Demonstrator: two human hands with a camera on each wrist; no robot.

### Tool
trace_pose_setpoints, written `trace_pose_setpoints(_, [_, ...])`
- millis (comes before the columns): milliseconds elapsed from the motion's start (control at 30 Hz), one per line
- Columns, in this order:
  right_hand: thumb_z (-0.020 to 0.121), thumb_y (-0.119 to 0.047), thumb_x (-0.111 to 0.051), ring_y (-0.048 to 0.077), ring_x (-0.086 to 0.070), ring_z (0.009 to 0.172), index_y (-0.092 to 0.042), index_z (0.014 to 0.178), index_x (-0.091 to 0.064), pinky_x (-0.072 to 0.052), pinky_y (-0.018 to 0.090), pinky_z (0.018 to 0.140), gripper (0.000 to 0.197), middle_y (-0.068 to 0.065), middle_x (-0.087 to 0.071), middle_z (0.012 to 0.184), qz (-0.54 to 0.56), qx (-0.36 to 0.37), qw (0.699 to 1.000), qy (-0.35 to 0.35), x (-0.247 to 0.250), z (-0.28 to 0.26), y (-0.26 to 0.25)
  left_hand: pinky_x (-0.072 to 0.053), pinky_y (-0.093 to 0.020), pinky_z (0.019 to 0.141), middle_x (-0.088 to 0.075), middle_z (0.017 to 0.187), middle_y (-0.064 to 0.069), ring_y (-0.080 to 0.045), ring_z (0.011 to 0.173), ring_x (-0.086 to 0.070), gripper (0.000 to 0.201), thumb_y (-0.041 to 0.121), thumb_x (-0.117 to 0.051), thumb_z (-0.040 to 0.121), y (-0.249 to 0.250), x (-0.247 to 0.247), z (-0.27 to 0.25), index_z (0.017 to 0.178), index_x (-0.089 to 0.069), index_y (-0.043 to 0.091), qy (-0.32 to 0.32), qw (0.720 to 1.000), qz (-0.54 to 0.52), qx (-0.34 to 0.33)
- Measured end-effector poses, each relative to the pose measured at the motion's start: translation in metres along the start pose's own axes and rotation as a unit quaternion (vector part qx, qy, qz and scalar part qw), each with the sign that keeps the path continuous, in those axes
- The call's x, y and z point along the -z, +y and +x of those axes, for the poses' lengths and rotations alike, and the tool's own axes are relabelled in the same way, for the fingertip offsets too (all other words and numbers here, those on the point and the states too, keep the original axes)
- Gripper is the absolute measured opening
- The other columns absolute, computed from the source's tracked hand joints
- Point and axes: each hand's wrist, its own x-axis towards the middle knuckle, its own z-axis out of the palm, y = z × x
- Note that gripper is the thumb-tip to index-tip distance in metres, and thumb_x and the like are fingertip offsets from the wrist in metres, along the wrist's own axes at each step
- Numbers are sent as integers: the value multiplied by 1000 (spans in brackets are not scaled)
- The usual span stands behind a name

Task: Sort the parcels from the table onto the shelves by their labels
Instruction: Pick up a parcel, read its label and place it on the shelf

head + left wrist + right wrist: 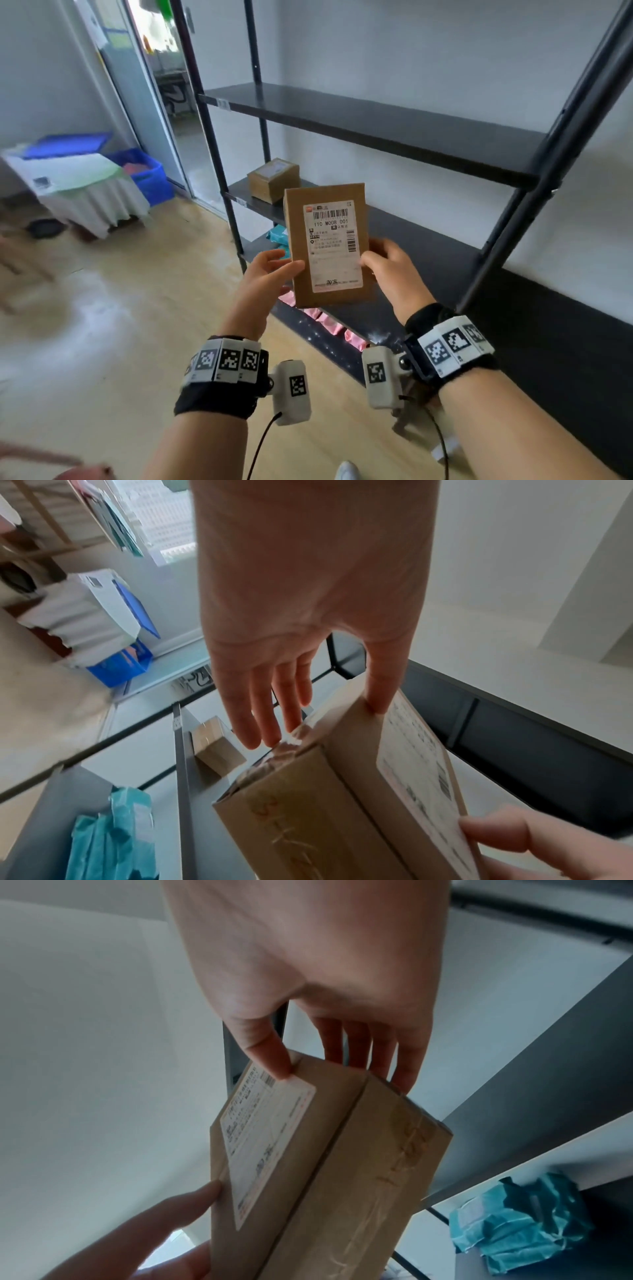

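A flat brown cardboard parcel (327, 245) with a white label reading "110 M008 001" is held upright in front of the black shelf unit (376, 130). My left hand (274, 270) pinches its left edge, thumb on the front and fingers behind. My right hand (383, 263) pinches the right edge, thumb on the label. In the left wrist view the parcel (308, 818) shows handwriting on its side, with my left hand (308, 696) above it. In the right wrist view my right hand (325, 1056) grips the parcel (308, 1164) by its top.
A small cardboard box (273, 179) sits on the middle shelf. Teal bags (279, 237) lie on the shelf below, pink bags (325, 322) on the bottom one. A white-draped table (85, 185) and blue bins (147, 171) stand at the left by a door.
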Motion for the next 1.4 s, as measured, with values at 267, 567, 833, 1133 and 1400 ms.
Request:
trace_pose_setpoints(267, [92, -25, -59, 14, -70, 98, -19, 115, -66, -57, 25, 78, 24, -1, -74, 107, 18, 33, 996, -77, -62, 106, -26, -52, -50, 101, -70, 112, -15, -30, 108, -68, 34, 23, -70, 91, 31, 44, 75, 119, -57, 9, 72, 997, -8, -30])
trace_pose_setpoints(567, [95, -35, -58, 8, -68, 96, -26, 118, -63, -57, 22, 79, 25, -6, -72, 107, 26, 96, 988, -117, -106, 210, -75, -56, -17, 63, -72, 110, -6, -11, 88, -71, 37, 17, -67, 93, 85, 73, 151, 128, -58, 12, 115, 988, -40, -89])
trace_pose_setpoints(833, [94, -36, -60, 13, -66, 102, -19, 124, -63, -51, 17, 76, 35, -2, -70, 114, 5, 146, 986, -78, -143, 268, -123, -54, -14, 66, -72, 115, -5, -4, 87, -70, 39, 17, -60, 97, 121, 107, 213, 136, -59, 15, 98, 983, -47, -146])
trace_pose_setpoints(1133, [87, -42, -67, 10, -67, 105, -24, 126, -57, -54, 26, 87, 44, -7, -69, 117, 14, 157, 987, 17, -210, 340, -171, -55, -29, 92, -73, 118, 0, -13, 107, -69, 38, 23, -63, 95, 172, 181, 323, 133, -64, 29, 11, 983, -25, -184])
trace_pose_setpoints(1400, [90, -41, -63, 11, -66, 106, -23, 123, -60, -52, 28, 89, 37, -7, -70, 115, 19, 136, 984, 116, -252, 382, -209, -52, -43, 102, -70, 119, 0, -18, 110, -68, 43, 35, -70, 86, 216, 213, 416, 125, -60, 20, -42, 983, -2, -181])
